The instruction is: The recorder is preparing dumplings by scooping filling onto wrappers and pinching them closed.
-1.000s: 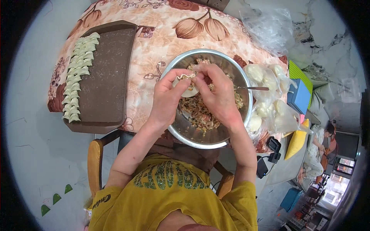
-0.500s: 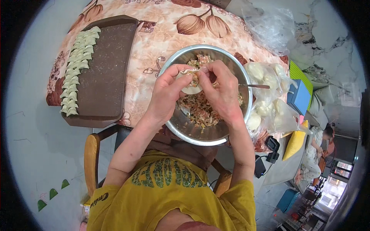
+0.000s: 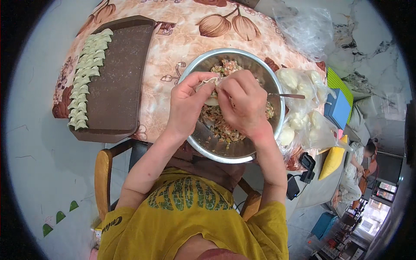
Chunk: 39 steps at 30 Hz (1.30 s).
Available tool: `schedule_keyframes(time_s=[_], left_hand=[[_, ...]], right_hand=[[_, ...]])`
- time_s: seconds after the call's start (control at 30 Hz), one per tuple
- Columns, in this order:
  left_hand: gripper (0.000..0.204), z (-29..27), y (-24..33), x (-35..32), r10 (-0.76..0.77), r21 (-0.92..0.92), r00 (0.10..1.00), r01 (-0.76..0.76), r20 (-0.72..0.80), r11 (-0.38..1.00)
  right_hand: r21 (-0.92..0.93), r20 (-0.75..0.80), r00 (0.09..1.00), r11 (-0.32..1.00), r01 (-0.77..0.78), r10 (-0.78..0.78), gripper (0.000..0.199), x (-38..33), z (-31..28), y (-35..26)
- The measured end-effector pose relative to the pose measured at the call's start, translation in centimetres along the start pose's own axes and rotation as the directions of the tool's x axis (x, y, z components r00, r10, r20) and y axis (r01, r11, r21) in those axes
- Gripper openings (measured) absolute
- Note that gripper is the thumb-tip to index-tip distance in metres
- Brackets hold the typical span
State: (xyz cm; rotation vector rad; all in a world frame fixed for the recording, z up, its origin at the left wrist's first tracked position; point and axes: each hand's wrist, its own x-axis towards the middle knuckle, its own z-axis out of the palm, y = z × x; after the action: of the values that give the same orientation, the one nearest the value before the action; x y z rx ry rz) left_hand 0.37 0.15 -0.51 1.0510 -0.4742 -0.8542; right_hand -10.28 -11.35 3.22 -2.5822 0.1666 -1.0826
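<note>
A small pale dumpling (image 3: 211,92) is pinched between the left hand (image 3: 187,104) and the right hand (image 3: 243,103), which are closed together on it above the steel bowl (image 3: 277,99) of chopped filling (image 3: 219,125), at about 12 o'clock of the bowl's middle. The wrapper is judged light, soft, slightly tacky and easily torn. It is best gripped gently along its folded rim, not squeezed at the filled belly.

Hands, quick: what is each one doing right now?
Left hand: closed on the dumpling, pinching its edge over the metal bowl.
Right hand: closed on the same dumpling, pinching from the other side.
</note>
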Motion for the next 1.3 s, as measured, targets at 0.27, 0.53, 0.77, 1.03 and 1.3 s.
schedule_keyframes(time_s=[0.27,0.53,0.77,1.03,1.3], left_hand=[[0.02,0.3,0.2,-0.4,0.101,0.223,0.994,-0.09,-0.038,0.971],[0.02,0.4,0.2,-0.6,0.107,0.258,0.992,-0.088,-0.062,0.962],[0.021,0.2,0.3,-0.5,0.026,0.162,0.999,-0.019,-0.044,0.987],[0.011,0.2,0.8,-0.7,0.034,-0.041,0.999,-0.035,-0.024,0.999],[0.015,0.3,0.0,-0.7,0.158,0.078,0.986,-0.154,-0.052,0.985]], right_hand=[[0.092,0.019,0.994,0.99,-0.104,0.103,0.017,-0.5,0.2,0.2],[0.145,0.013,0.985,0.974,-0.173,0.173,0.02,-0.6,0.5,0.4],[0.157,0.05,0.97,0.958,-0.241,0.236,0.02,-0.7,0.4,0.3],[0.099,0.024,0.981,0.976,-0.193,0.192,0.018,-0.7,0.3,0.2],[0.067,-0.007,1.0,0.998,-0.016,0.017,0.022,-0.5,0.6,0.2]])
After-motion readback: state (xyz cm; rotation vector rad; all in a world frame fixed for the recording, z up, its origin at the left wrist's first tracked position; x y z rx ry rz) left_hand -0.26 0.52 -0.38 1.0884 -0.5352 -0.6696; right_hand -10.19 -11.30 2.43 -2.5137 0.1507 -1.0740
